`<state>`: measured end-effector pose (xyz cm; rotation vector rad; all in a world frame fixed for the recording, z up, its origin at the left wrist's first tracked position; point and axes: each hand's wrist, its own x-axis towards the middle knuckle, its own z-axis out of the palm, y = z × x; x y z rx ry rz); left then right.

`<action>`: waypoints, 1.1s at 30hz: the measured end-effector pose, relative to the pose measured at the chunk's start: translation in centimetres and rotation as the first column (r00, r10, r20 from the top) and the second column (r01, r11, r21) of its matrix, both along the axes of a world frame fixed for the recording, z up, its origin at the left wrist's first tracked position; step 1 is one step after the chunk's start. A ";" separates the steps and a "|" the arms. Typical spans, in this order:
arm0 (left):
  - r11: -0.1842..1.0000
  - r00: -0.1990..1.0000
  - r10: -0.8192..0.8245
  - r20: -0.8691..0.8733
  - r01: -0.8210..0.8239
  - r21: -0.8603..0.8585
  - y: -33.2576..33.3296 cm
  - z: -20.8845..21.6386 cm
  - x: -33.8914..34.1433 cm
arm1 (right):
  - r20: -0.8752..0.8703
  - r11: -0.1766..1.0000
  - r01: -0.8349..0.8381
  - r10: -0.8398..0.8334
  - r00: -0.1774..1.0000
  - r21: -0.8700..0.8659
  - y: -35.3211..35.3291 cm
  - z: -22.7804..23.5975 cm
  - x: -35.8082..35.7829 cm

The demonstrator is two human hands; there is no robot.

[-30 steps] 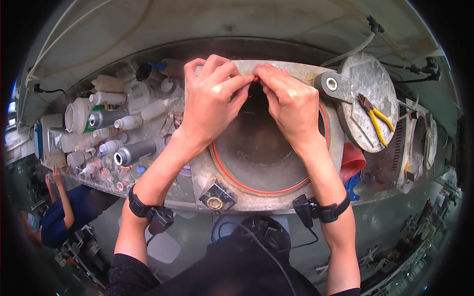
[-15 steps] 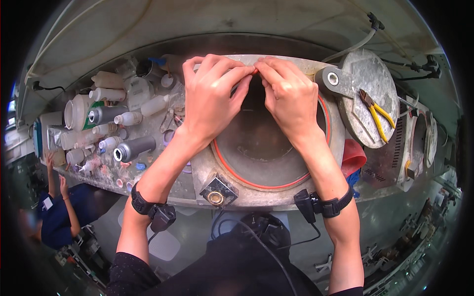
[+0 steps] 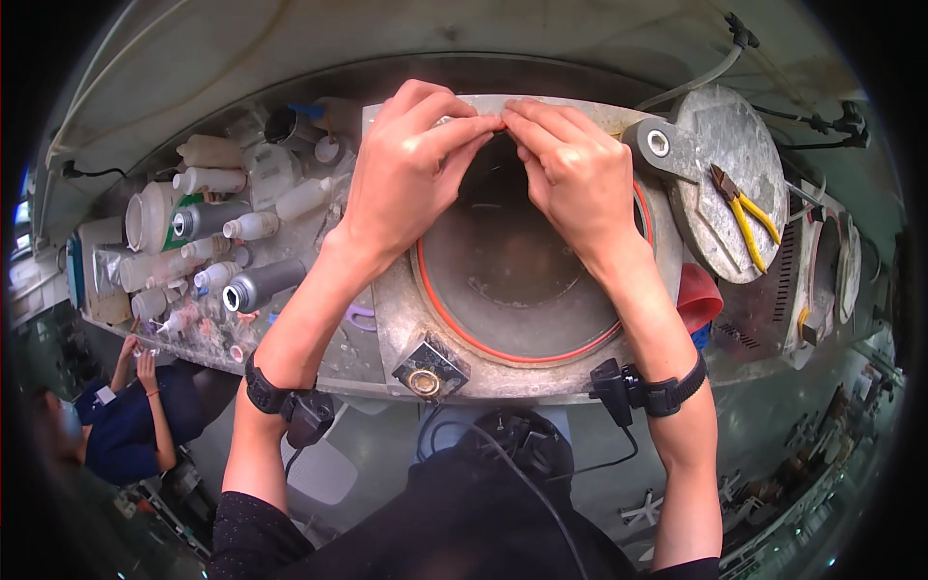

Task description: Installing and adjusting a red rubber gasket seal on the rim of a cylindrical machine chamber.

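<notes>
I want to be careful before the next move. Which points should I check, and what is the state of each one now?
1. Lid away from the round opening: ok.
2. Lid free of tools: not ok, yellow-handled pliers lie on it.
3. Orange ring unbroken along the near rim: ok.
4. Left grip and right grip together at the far rim: ok.
5. Ring seated there: cannot tell, hidden.

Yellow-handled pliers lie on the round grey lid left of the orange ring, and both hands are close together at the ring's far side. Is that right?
Not left: the head view shows the yellow-handled pliers on the round grey lid right of the orange ring. The left hand and right hand are close together at its far side.
</notes>
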<state>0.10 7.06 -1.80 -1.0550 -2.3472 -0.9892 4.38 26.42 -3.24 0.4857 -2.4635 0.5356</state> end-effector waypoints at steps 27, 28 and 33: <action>0.992 0.999 -0.007 0.035 0.011 -0.125 0.3 0.2 0.3 | 0.238 0.933 0.025 0.066 0.969 -0.359 1.0 0.4 -1.3; 0.990 1.000 -0.012 0.020 0.014 -0.140 0.3 0.2 0.3 | 0.241 0.934 0.028 0.062 0.969 -0.356 1.0 0.7 -1.3; 0.983 1.000 0.009 -0.015 -0.012 -0.185 0.2 0.3 0.7 | 0.400 0.901 0.125 0.057 0.915 -0.414 0.7 1.8 -1.5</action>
